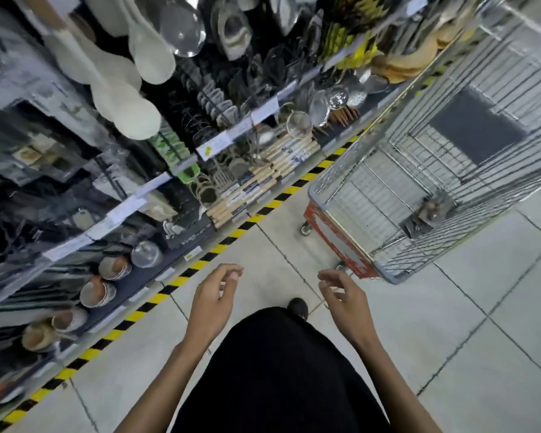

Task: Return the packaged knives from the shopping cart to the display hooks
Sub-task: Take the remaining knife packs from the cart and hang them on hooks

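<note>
Two large fixtures, two hands and one small lot, listed by size.

1. Tall dark display shelving (156, 182) with white price strips, on your left. It carries hung white plastic spoons (119, 98), round steel ladles (185, 32) and rows of wooden-handled utensil packs (263, 173) lower down. The near-left section is too blurred to show which hooks are free, or whether any packaged knives hang there.

2. Silver wire shopping cart (388, 189) with a red end panel, on your right. Its near corner stands just beside the yellow-and-black floor tape (156, 300) that runs along the foot of the shelving.

3. Left hand (211, 303) and right hand (347, 303). Both are held out low in front of you and apart from each other. The fingers are loosely curled and neither hand holds anything. The right hand is near the cart's closest corner but does not touch it.

4. Small grey blurred item (431, 210) on the cart floor near the closer end. This is probably the remaining knife pack, though the blur makes that uncertain. No other stock is visible in the basket.

Step in hand, as a judgement: you are between trips and empty-handed, so the pick-up comes next. Turn right, reach over the cart rim and down to the basket floor, and pinch the pack by its card edge rather than the blade side. Then find its hang hole, choose a free hook on the shelving and thread it on.
</note>
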